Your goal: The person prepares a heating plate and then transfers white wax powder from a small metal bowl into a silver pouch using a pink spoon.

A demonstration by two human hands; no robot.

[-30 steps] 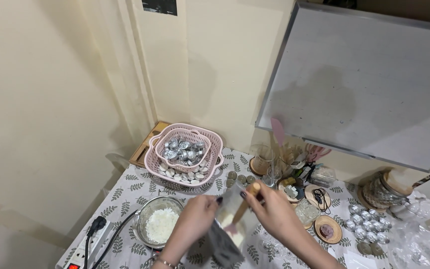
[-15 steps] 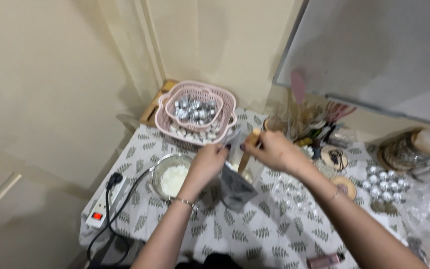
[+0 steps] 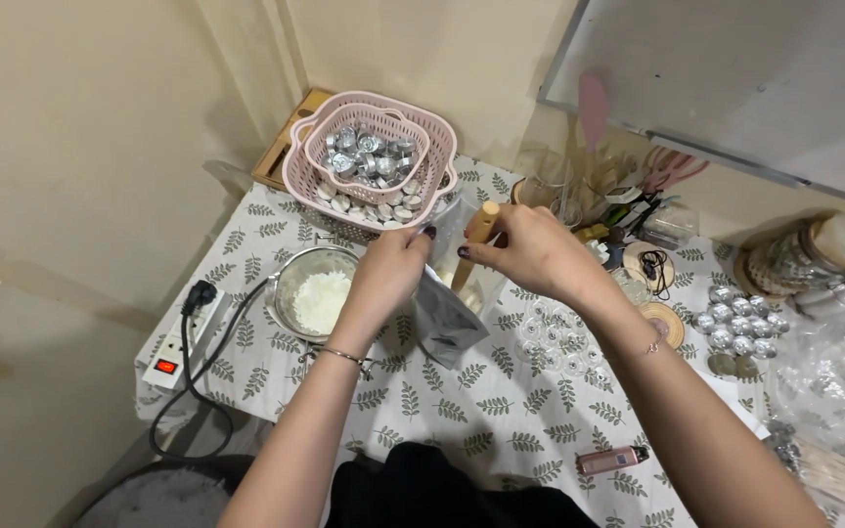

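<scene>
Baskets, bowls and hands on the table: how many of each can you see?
Pink baskets: 2, the smaller one sitting inside the bigger one
Metal bowl of white flakes: 1
Silver pouch: 1
Hands: 2, left hand and right hand, both pinching the top of the pouch
Wooden stick: 1
Total: 7

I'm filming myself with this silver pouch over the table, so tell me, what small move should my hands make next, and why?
Probably pull the silver pouch top apart. Both hands, left and right, pinch its upper edge, the right also holding a wooden stick. The metal bowl of white flakes sits just left, so keep the pouch upright.
</scene>
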